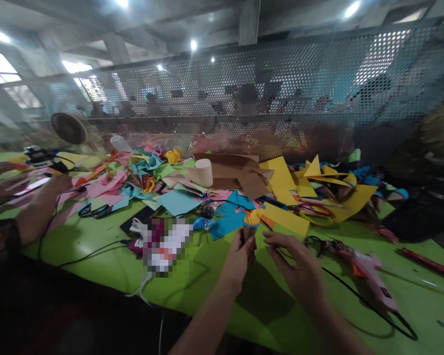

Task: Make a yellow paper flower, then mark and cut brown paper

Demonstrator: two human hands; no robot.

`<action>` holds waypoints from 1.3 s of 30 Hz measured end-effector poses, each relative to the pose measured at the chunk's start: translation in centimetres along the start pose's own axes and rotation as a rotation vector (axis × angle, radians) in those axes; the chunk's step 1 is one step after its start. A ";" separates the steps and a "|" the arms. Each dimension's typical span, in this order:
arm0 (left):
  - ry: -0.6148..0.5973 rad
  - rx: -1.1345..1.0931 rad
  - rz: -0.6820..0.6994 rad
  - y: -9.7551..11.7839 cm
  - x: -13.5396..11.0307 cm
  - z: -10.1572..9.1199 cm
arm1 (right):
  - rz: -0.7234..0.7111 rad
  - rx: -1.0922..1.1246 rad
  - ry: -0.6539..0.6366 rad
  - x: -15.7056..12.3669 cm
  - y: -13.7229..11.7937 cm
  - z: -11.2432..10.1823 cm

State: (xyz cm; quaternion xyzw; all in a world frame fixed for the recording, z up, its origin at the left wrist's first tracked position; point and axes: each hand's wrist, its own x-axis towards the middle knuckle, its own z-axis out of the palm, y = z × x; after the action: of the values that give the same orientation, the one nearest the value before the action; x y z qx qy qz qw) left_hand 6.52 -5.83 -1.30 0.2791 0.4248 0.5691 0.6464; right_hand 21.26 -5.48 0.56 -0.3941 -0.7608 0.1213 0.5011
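My left hand (240, 256) is closed round the stem of a small paper craft piece (252, 218), yellow on top with a blue band, held upright above the green table (96, 246). My right hand (299, 264) hovers just to its right, fingers stretched out and apart, holding nothing. Both forearms come in from the bottom edge.
A pink glue gun (370, 276) with a black cord lies right of my hands. Scissors (94, 211), a tape roll (204, 172), brown card and several coloured paper scraps cover the middle. Another person's arm (37, 212) rests at the left. A perforated metal screen (281, 88) backs the table.
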 end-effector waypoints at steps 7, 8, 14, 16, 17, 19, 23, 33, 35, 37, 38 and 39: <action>-0.011 -0.062 -0.030 0.6 -0.4 0.4 | -0.206 -0.273 -0.204 0.2 -0.2 -0.2; -0.010 -0.063 -0.044 0.6 -0.5 0.5 | -0.212 -0.299 -0.218 0.2 -0.2 -0.2; -0.035 -0.117 -0.070 0.5 -0.5 0.5 | -0.242 -0.381 -0.238 0.3 -0.3 -0.1; -0.047 -0.126 -0.076 0.4 -0.4 0.5 | -0.246 -0.387 -0.236 0.2 -0.3 -0.2; -0.043 -0.125 -0.076 0.3 -0.4 0.4 | -0.251 -0.386 -0.230 0.2 -0.3 -0.2; -0.024 -0.117 -0.069 0.3 -0.4 0.4 | -0.264 -0.380 -0.226 0.1 -0.4 -0.2; -0.027 -0.044 -0.033 0.4 -0.5 0.4 | -0.257 -0.390 -0.251 0.2 -0.7 -0.2; -0.034 -0.121 0.034 1.0 -0.7 0.9 | -0.262 -0.397 -0.251 0.3 -0.9 -0.2; -0.017 -0.098 0.046 0.9 -0.7 0.9 | -0.270 -0.400 -0.250 0.4 -1.0 -0.2; -0.004 -0.058 0.061 0.9 -0.7 0.8 | -0.269 -0.409 -0.250 0.4 -1.0 -0.2; -0.004 -0.048 0.071 0.9 -0.7 0.8 | -0.267 -0.414 -0.250 0.4 -1.1 -0.2; -0.009 -0.049 0.083 0.8 -0.7 0.7 | -0.266 -0.418 -0.248 0.4 -1.1 -0.3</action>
State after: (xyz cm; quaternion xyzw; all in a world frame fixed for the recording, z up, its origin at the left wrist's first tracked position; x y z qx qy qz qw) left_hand 6.77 -6.27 -0.10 0.2831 0.3959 0.6044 0.6307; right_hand 20.91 -5.97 1.54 -0.3675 -0.8700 -0.0580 0.3236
